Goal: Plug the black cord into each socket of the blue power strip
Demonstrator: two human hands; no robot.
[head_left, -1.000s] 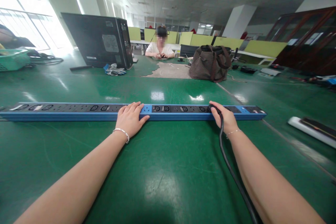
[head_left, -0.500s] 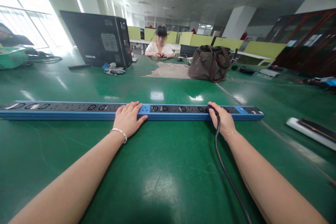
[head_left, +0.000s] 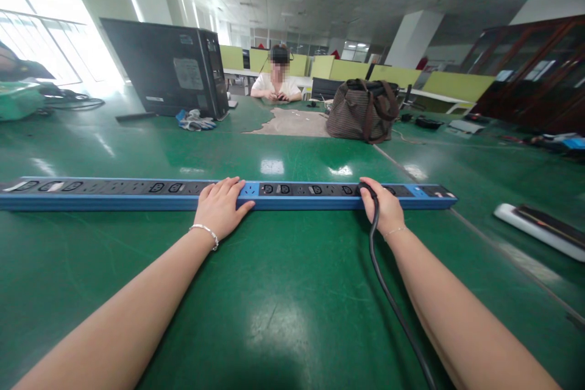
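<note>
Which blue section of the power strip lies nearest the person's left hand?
The middle blue section, immediately beside the left hand. The end blue section is near the right end of the power strip, beyond the right hand.

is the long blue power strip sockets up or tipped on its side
Sockets up: the long blue power strip shows its black outlet face on top, under the left hand.

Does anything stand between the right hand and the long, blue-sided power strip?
Only the black plug on the black cable, gripped in the right hand, comes between that hand and the power strip; nothing else visible does.
</note>
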